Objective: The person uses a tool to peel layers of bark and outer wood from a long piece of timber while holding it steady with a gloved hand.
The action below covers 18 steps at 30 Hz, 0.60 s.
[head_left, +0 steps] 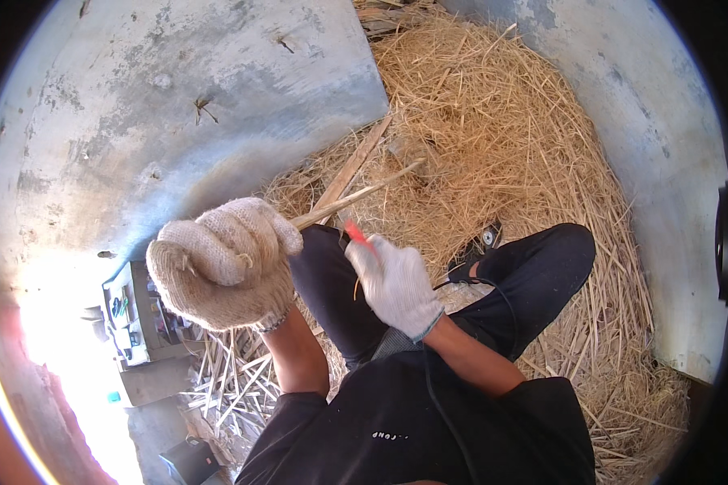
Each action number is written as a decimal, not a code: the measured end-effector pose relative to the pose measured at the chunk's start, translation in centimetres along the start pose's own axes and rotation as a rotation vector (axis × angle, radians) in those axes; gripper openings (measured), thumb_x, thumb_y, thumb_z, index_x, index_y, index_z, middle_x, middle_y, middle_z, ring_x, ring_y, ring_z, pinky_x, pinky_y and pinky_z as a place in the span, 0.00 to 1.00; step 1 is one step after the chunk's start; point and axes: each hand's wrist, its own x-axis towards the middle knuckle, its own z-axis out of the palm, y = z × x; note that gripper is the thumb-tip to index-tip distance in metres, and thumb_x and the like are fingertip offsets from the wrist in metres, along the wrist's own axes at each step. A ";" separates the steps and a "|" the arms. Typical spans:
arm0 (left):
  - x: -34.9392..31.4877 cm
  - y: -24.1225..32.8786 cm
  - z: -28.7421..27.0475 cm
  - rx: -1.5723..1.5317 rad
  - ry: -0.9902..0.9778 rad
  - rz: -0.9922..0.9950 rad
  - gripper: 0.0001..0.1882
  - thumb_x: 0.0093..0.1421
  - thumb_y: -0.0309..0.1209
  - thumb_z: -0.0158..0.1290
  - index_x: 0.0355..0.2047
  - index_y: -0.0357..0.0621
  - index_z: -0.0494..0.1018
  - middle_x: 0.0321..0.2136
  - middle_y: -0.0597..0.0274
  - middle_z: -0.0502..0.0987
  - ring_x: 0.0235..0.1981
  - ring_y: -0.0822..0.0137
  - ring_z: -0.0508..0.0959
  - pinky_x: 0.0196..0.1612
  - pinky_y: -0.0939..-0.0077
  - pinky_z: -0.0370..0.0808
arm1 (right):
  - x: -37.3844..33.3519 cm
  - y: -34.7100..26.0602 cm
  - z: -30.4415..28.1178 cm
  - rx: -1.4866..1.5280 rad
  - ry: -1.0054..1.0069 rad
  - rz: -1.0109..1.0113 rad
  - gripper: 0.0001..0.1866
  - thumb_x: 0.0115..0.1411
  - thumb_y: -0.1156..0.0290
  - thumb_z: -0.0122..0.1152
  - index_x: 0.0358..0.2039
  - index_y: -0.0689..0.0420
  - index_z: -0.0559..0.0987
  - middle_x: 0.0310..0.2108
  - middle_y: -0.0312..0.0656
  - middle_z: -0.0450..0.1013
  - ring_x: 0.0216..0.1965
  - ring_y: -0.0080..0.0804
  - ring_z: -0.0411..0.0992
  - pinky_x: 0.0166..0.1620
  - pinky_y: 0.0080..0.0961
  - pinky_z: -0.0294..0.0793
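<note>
My left hand (222,263), in a thick off-white knitted glove, is closed in a fist around one end of a pale split stick (368,192), likely bamboo or wood. Its free end slants up to the right, over the shavings. Just below the stick, my right hand (398,284), in a thinner white glove, grips a small red-handled tool (356,233). Most of that tool is hidden by the fingers, so its kind does not show. The red part is close to the stick; whether they touch I cannot tell.
Beyond my crossed legs spreads a heap of straw-like shavings (493,113). A flat wooden strip (354,166) leans there. Worn pale walls stand at left (243,89) and right (623,105). A thin black cable (505,303) crosses my lap. Loose strips (234,376) lie at lower left, near a cluttered shelf (137,323).
</note>
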 end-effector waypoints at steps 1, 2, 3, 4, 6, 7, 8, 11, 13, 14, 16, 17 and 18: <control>0.0 0.1 -0.1 -0.024 -0.036 -0.014 0.28 0.75 0.43 0.31 0.18 0.48 0.67 0.08 0.65 0.64 0.08 0.68 0.64 0.17 0.64 0.75 | 0.4 1.2 0.2 -0.024 0.015 0.073 0.21 0.68 0.51 0.54 0.31 0.57 0.77 0.16 0.54 0.73 0.23 0.57 0.76 0.26 0.49 0.73; -0.3 0.0 0.0 -0.004 -0.046 -0.001 0.27 0.74 0.43 0.32 0.19 0.47 0.67 0.08 0.64 0.64 0.09 0.68 0.65 0.18 0.64 0.75 | 0.8 2.8 -0.1 -0.291 0.041 0.005 0.25 0.70 0.49 0.48 0.32 0.60 0.78 0.18 0.57 0.74 0.27 0.60 0.77 0.30 0.52 0.74; -0.3 -0.4 0.4 0.008 -0.061 0.026 0.27 0.74 0.42 0.33 0.19 0.47 0.68 0.09 0.63 0.65 0.09 0.67 0.65 0.18 0.63 0.76 | 2.3 6.8 -0.1 -0.336 0.004 0.116 0.27 0.71 0.48 0.44 0.34 0.61 0.78 0.21 0.60 0.74 0.29 0.62 0.77 0.32 0.54 0.74; -0.2 -0.5 0.9 0.021 -0.103 0.022 0.26 0.74 0.41 0.33 0.20 0.46 0.68 0.10 0.62 0.65 0.09 0.66 0.66 0.19 0.63 0.76 | 3.2 11.8 0.0 -0.379 -0.026 0.234 0.29 0.72 0.47 0.40 0.36 0.62 0.78 0.24 0.62 0.75 0.32 0.64 0.77 0.35 0.56 0.74; 0.1 0.1 1.8 0.083 -0.211 0.012 0.24 0.74 0.40 0.34 0.21 0.46 0.67 0.12 0.60 0.66 0.10 0.64 0.66 0.19 0.63 0.76 | 3.0 19.9 -2.2 -0.546 -0.233 0.304 0.31 0.72 0.47 0.34 0.40 0.62 0.77 0.29 0.64 0.76 0.37 0.65 0.76 0.41 0.56 0.73; 0.3 0.0 2.1 0.125 -0.273 0.003 0.23 0.73 0.40 0.34 0.22 0.45 0.67 0.12 0.59 0.66 0.10 0.63 0.66 0.19 0.63 0.76 | 3.6 18.8 -2.8 -0.480 -0.161 0.296 0.30 0.72 0.48 0.34 0.42 0.62 0.77 0.31 0.64 0.76 0.37 0.64 0.76 0.41 0.54 0.73; -0.2 -0.4 2.5 0.035 -0.153 0.096 0.24 0.73 0.39 0.33 0.20 0.45 0.64 0.12 0.59 0.65 0.10 0.62 0.65 0.18 0.63 0.75 | 2.8 16.1 -3.5 -0.415 -0.119 0.296 0.28 0.72 0.50 0.35 0.43 0.61 0.77 0.32 0.64 0.76 0.38 0.64 0.76 0.42 0.53 0.73; 1.1 -1.3 2.2 0.058 -0.001 0.061 0.27 0.75 0.42 0.32 0.15 0.53 0.58 0.06 0.73 0.51 0.07 0.75 0.52 0.11 0.74 0.61 | 0.6 9.9 -4.0 -0.010 0.061 0.206 0.31 0.70 0.45 0.47 0.40 0.67 0.78 0.31 0.57 0.77 0.38 0.54 0.76 0.41 0.40 0.72; 1.6 -1.9 3.0 0.157 0.169 0.109 0.28 0.76 0.43 0.32 0.14 0.56 0.55 0.05 0.75 0.48 0.06 0.76 0.49 0.10 0.76 0.56 | -0.1 5.2 -3.7 0.202 0.042 0.079 0.27 0.70 0.50 0.51 0.40 0.67 0.78 0.30 0.51 0.77 0.33 0.41 0.75 0.38 0.34 0.72; 1.7 -2.0 3.5 0.215 0.254 0.130 0.28 0.76 0.43 0.32 0.14 0.58 0.54 0.05 0.77 0.47 0.06 0.77 0.47 0.09 0.77 0.54 | -0.1 3.2 -3.5 0.126 -0.008 0.025 0.24 0.70 0.53 0.52 0.39 0.66 0.77 0.27 0.48 0.75 0.29 0.35 0.74 0.33 0.32 0.70; 2.0 -2.1 4.9 0.344 0.501 0.165 0.29 0.76 0.42 0.32 0.13 0.59 0.51 0.06 0.76 0.47 0.07 0.77 0.47 0.09 0.77 0.51 | -0.1 -2.5 -3.8 0.324 -0.074 0.079 0.19 0.70 0.58 0.53 0.35 0.65 0.77 0.19 0.48 0.72 0.21 0.43 0.73 0.24 0.36 0.65; 2.0 -2.4 5.5 0.405 0.625 0.182 0.29 0.76 0.41 0.32 0.12 0.59 0.49 0.06 0.76 0.47 0.07 0.77 0.47 0.09 0.77 0.50 | -0.1 -3.9 -3.8 0.253 -0.065 0.032 0.20 0.70 0.58 0.53 0.35 0.65 0.76 0.16 0.52 0.69 0.19 0.52 0.72 0.23 0.38 0.65; 1.9 -2.7 6.0 0.425 0.674 0.204 0.29 0.76 0.40 0.32 0.12 0.59 0.49 0.06 0.76 0.47 0.07 0.77 0.47 0.09 0.77 0.50 | 0.1 -4.3 -3.3 0.232 -0.024 -0.035 0.21 0.70 0.57 0.53 0.34 0.66 0.76 0.16 0.54 0.68 0.19 0.53 0.71 0.24 0.39 0.65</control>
